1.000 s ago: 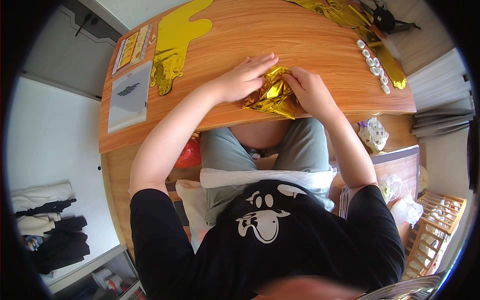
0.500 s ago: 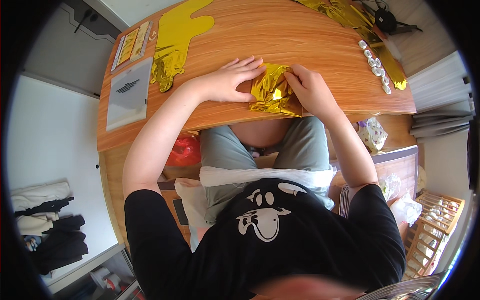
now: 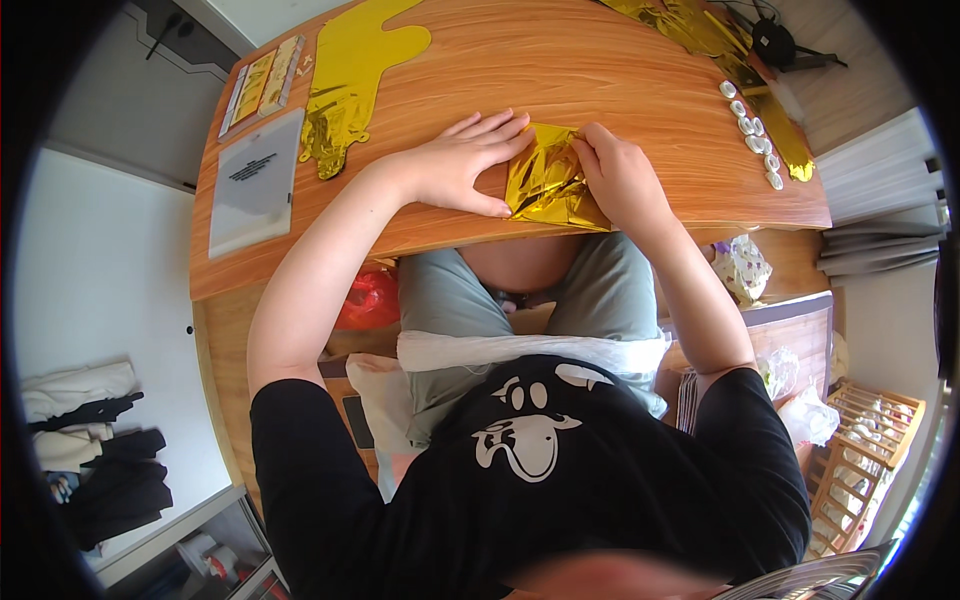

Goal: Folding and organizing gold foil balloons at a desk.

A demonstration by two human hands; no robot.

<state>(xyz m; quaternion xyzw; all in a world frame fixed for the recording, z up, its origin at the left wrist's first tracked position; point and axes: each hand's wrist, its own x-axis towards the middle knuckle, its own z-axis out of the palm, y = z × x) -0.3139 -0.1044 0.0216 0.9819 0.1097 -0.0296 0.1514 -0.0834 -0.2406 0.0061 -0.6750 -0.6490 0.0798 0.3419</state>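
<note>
A shiny gold foil balloon, folded into a creased, roughly square packet, lies at the front edge of the table between my hands. My left hand rests flat with its fingers spread, fingertips and thumb touching the packet's left edge. Closed in a pinch, my right hand grips the packet's upper right side; its fingertips are partly hidden. Another gold foil balloon lies spread out flat at the far left of the table.
A clear plastic pouch and a flat box lie along the left side of the wooden table. Several small white rolls line the right side, near more gold foil. At the far right sits a black object with a cord.
The foil packet looks flatter and tauter, its right side drawn slightly toward the right. Both hands have stayed in nearly the same place.
</note>
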